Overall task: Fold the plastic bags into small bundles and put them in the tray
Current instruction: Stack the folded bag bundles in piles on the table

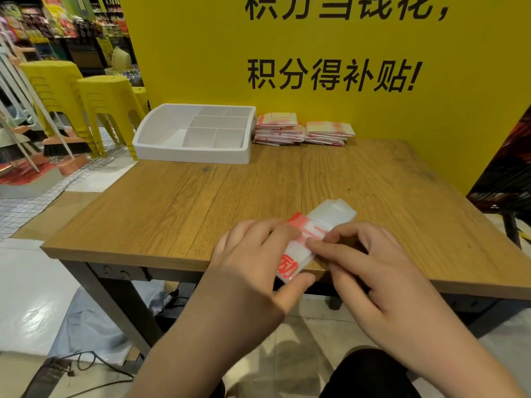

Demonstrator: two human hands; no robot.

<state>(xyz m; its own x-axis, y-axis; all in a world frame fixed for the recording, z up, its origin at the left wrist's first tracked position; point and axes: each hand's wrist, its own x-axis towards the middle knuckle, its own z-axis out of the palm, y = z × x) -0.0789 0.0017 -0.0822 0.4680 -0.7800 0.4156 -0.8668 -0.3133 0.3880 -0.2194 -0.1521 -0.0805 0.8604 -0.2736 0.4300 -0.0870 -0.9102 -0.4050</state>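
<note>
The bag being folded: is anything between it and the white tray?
Nothing visible is. The left hand and right hand hold the bag at the near edge of the table; only bare wood lies between it and the tray. Stacked bags sit right of the tray, off that path.

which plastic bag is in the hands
The bag at the near table edge, held by left hand and right hand; both stacks by the tray lie untouched.
</note>
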